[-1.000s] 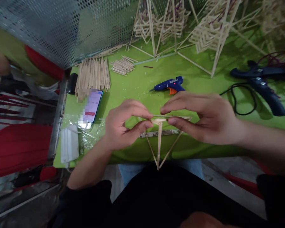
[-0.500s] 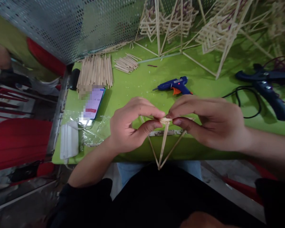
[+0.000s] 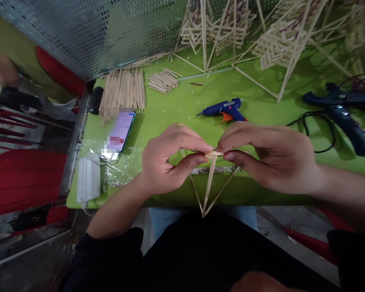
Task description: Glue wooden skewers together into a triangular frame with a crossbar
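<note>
Between both hands is a small frame of thin wooden sticks (image 3: 210,182), its sticks meeting in a point near my lap. My left hand (image 3: 170,158) pinches the frame's upper joint between thumb and forefinger. From the other side my right hand (image 3: 267,156) pinches the same joint, thumb below and forefinger above. The fingertips nearly meet there and cover part of the joint. Just beyond my hands a blue glue gun (image 3: 222,108) with an orange trigger lies on its side, a red light showing on its body.
A pile of long sticks (image 3: 123,89) and a bundle of shorter ones (image 3: 163,80) lie at the back left. Nearer are a phone (image 3: 121,132) and a white power bank (image 3: 89,178). Stick structures (image 3: 280,44) stand at the back right, a dark-handled cutter (image 3: 342,109) before them.
Both hands hold the same joint almost unmoved. My right fingertips have shifted very slightly right, showing a little more of the joint. The whole view has drifted slightly.
</note>
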Motion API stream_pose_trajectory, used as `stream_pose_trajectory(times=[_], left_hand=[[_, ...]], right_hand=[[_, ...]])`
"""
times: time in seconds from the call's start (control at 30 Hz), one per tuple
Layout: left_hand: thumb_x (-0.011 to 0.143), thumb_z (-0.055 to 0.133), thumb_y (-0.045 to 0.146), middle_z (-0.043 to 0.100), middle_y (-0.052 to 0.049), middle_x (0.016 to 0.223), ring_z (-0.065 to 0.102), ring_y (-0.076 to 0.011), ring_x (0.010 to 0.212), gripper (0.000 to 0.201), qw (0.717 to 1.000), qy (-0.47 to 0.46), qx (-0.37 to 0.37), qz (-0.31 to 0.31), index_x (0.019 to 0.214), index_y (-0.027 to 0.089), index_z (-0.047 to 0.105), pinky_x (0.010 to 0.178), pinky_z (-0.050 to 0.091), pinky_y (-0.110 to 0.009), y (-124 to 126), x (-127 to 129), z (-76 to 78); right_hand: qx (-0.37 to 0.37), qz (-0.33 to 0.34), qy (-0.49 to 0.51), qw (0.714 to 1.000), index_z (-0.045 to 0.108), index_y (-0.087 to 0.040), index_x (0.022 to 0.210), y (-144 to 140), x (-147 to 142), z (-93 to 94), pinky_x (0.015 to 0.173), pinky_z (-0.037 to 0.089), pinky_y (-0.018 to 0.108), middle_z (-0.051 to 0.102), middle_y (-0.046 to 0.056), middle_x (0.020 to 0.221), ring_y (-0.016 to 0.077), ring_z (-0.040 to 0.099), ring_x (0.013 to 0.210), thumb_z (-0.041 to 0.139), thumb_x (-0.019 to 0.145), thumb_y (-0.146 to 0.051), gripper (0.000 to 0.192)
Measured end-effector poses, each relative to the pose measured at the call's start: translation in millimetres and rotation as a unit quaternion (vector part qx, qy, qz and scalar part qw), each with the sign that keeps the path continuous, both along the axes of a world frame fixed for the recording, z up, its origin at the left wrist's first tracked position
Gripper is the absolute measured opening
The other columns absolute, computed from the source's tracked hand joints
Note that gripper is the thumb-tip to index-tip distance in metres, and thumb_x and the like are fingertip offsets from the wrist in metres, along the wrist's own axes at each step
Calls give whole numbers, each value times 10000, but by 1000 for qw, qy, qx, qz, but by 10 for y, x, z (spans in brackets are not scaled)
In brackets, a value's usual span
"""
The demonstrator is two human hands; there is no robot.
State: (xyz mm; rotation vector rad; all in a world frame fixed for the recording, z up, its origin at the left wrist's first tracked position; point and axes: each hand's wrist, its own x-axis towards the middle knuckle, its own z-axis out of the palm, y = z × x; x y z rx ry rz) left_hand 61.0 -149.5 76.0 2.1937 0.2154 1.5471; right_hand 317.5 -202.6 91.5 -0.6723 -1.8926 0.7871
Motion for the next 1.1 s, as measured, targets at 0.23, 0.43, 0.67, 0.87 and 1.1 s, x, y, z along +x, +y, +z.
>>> stream_pose_trajectory(times=[0.23,0.43,0.67,0.87,1.1], left_hand=[[1185,811,336,874,-79,1174,864,-232,1002,277,986,70,-150,27,1460,299,804,804,746,-408,-252,-146,117],[1155,813,389,859,-62,1101,822,-234,968,154,992,51,-107,44,1285,308,817,752,699,-405,-217,-124,124],[1117,794,438,854,-46,1092,786,-243,880,209,987,66,23,144,1291,333,840,701,651,-429,-253,-125,169],[1078,793,386,864,-36,990,734,-214,744,172,962,61,144,222,1191,269,849,682,536,-466,-311,-133,201],[1086,802,450,725,16,797,662,-177,632,243,967,65,116,216,969,270,689,598,495,-442,-316,-154,196]], right_hand=[[5,5,23,1000,869,-310,1247,19,-5,-4,792,670,389,873,27,1060,228,841,909,821,1080,-109,266],[1,4,23,1000,858,-325,1241,15,-12,-8,790,664,407,866,26,1059,235,827,904,808,1098,-117,257],[-1,11,25,1000,869,-314,1245,26,-11,-8,819,671,383,876,17,1069,219,834,916,826,1083,-94,277],[17,2,27,1000,881,-308,1219,36,-16,-21,811,671,365,886,11,1050,207,834,902,847,1088,-120,232],[23,12,7,1000,899,-312,1184,90,30,30,848,703,405,889,36,1049,237,850,933,846,1136,-249,96]])
